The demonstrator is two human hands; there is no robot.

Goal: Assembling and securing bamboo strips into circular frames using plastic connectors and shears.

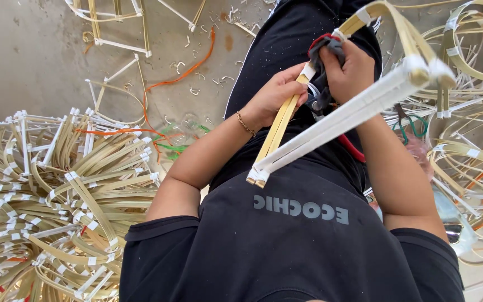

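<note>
Left hand (275,95): fingers pinched around the bamboo frame (331,120), over the person's lap.
Right hand (350,70): fist closed on a dark rag (321,78) against the frame.
Frame axis: long, slanting from near the chest up toward the far right.
Floor (29,50): a pile of bent bamboo strips (57,196) on the left; green-handled pliers (412,126) on the right.

Little room around the fingers (294,89) — boxed in by the bent strip frame (331,120) and dark cloth (321,72). Beyond the fingertips, bare concrete floor (34,50), open. Off to either side, heaped strip frames (57,196) and tangled hoops (470,151) — both blocking.
</note>
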